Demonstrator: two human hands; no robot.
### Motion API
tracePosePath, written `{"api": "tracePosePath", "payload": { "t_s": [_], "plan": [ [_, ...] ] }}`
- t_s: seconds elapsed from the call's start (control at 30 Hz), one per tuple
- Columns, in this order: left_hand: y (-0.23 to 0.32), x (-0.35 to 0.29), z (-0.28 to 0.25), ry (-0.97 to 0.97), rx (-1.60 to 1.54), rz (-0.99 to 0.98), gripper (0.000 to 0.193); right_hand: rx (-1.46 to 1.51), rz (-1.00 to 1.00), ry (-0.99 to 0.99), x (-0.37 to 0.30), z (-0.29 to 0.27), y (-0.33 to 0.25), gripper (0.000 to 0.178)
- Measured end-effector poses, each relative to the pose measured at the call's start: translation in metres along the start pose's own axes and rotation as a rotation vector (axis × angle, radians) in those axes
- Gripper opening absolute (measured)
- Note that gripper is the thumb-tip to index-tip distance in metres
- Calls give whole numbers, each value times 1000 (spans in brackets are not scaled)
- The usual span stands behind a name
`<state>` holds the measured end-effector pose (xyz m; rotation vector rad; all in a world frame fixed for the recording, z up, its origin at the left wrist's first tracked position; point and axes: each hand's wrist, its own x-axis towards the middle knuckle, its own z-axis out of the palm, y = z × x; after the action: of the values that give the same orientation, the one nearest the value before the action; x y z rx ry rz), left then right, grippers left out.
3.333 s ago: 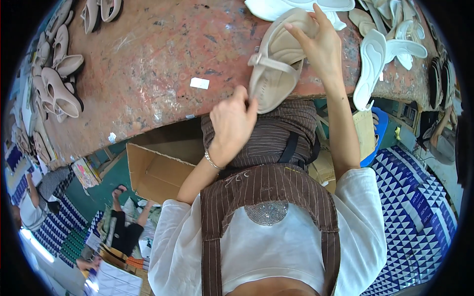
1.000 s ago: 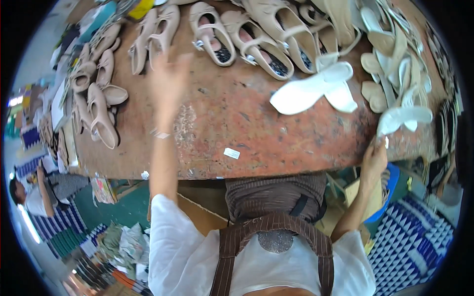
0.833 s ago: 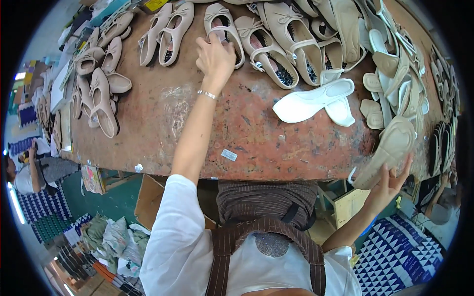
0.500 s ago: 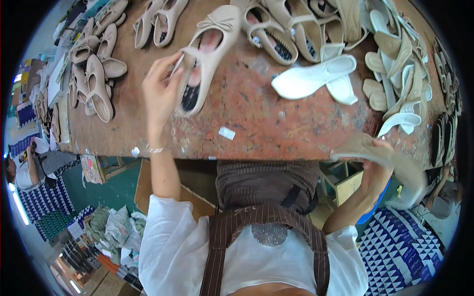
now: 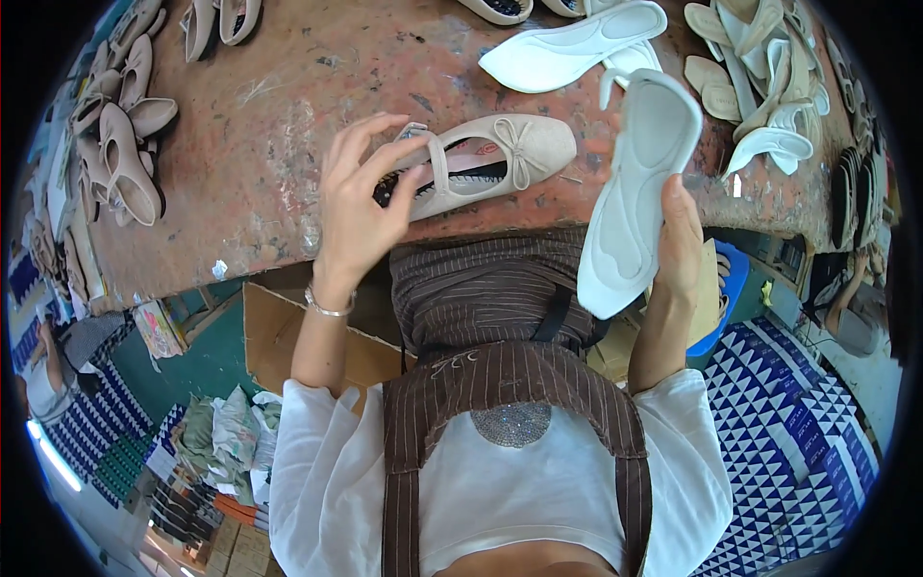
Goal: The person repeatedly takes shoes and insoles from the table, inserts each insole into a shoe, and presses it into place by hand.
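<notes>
A beige strapped shoe with a bow (image 5: 548, 154) lies sideways on the table before me, toe to the right. Around its heel end my left hand (image 5: 370, 192) is closed, thumb and fingers at the opening; part of the heel is hidden behind them. Inside the shoe show a dark strip and a pinkish patch. My right hand (image 5: 681, 236) grips a white insole (image 5: 635, 192) by its right edge, holding it upright at the table's front edge. Moulded outlines mark its facing side. Beyond it, more white insoles (image 5: 567, 53) rest crossed on the table.
A heap of beige and white insoles (image 5: 760, 87) spreads at the far right. Several beige shoes (image 5: 130, 173) stand along the left, and a pair (image 5: 219, 24) lies at the back. Below the table are a cardboard box (image 5: 288, 337) and a blue crate (image 5: 726, 298).
The shoe has turned, its toe swinging from far to right, and come nearer. My right hand has brought the insole up and inward, its white side now facing me. The view has shifted.
</notes>
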<state>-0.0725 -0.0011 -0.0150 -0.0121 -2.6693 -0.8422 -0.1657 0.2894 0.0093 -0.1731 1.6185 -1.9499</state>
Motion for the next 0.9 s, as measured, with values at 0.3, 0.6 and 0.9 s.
{"api": "tracePosePath", "payload": {
  "t_s": [0.3, 0.6, 0.9],
  "plan": [
    [63, 32, 16, 54, -1013, -404, 26, 380, 225, -347, 4, 36, 13, 64],
    [35, 14, 3, 94, -438, -333, 4, 864, 467, -399, -1, 18, 24, 58],
    [-63, -111, -117, -12, 908, -931, 45, -1108, -245, 62, -5, -9, -3, 43]
  ]
}}
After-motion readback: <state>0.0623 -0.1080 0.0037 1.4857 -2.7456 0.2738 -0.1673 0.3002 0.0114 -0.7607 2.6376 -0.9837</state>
